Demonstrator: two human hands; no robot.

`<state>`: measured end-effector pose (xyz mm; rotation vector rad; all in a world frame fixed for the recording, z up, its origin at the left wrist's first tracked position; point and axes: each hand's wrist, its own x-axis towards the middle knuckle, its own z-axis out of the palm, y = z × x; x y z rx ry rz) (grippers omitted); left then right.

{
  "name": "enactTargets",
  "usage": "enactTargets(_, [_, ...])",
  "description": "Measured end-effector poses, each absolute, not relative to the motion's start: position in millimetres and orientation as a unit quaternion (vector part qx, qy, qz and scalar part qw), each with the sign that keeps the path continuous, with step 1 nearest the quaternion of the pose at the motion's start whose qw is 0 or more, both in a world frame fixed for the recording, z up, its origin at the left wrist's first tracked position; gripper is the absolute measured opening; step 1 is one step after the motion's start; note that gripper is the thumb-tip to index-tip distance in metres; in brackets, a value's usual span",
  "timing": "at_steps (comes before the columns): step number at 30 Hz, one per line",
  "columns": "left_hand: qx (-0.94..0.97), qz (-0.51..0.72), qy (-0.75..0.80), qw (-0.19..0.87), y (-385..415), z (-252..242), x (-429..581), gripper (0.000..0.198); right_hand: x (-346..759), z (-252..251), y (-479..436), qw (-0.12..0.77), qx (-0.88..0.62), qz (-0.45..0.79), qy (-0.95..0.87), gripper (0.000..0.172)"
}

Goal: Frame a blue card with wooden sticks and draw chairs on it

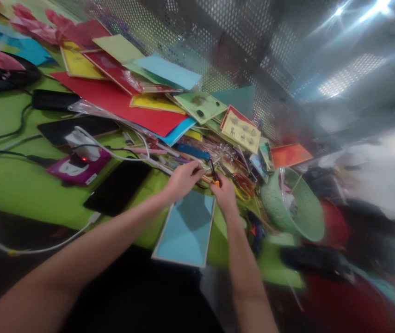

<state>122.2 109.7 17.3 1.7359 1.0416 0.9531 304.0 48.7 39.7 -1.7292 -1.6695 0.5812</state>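
My left hand (184, 179) is over the far end of a light blue card (187, 233), fingers pinched together. Whatever lies between those fingertips is too small to make out. Close beside it, my right hand (224, 193) is closed around a dark, slim tool with an orange handle (215, 183); its dark end points up and away from me. Blur hides the tool's exact kind. The blue card lies flat below both hands, its near end by the table's front edge. Behind the hands is a blue strip-like object (193, 151) among loose craft items.
Stacked coloured cards (124, 99) line the back, against a perforated metal panel (218, 60). A black phone (117, 187) and a purple power strip (79, 167) with cables are at left. A green basket (270, 203) stands at right, near yellow-handled scissors (242, 192).
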Motion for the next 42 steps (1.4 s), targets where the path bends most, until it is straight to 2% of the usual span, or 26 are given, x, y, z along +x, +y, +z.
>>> enactTargets(4, [0.678,0.413,0.421,0.439,111.3,27.6,116.7,0.027,329.1,41.5,58.5,0.324,-0.683,0.119,-0.644,0.047])
enactTargets(9, [0.682,0.428,0.414,0.424,115.3,33.2,113.8,0.019,359.2,40.3,82.8,0.184,-0.771,-0.056,-0.608,0.059])
enactTargets(13, [0.716,0.406,0.394,0.408,117.0,28.5,116.3,0.025,364.5,34.7,100.4,0.150,-0.766,-0.095,-0.617,0.054])
enactTargets(18, [0.756,0.355,0.391,0.387,114.4,21.8,117.1,0.042,358.3,47.1,91.7,0.206,-0.751,-0.060,-0.625,0.039])
enactTargets(21, [0.773,0.326,0.395,0.373,111.3,19.8,115.8,0.050,345.4,60.5,67.8,0.275,-0.663,0.011,-0.696,0.032])
enactTargets(23, [0.784,0.311,0.392,0.367,108.9,19.7,115.7,0.052,333.8,65.4,50.6,0.285,-0.620,0.042,-0.730,0.025])
enactTargets(27, [0.810,0.282,0.361,0.367,102.9,22.5,119.7,0.050,315.6,62.8,27.3,0.218,-0.601,0.025,-0.768,0.015])
enactTargets(31, [0.833,0.248,0.331,0.367,100.6,29.0,121.6,0.043,314.4,55.1,20.2,0.185,-0.601,0.026,-0.777,0.015])
enactTargets(38, [0.840,0.203,0.409,0.292,122.4,44.2,94.8,0.024,328.6,50.5,19.0,0.132,-0.620,0.102,-0.767,0.010])
enactTargets(42, [0.851,0.153,0.423,0.270,127.4,45.9,85.7,0.021,328.7,50.0,18.8,0.116,-0.623,0.127,-0.763,0.010])
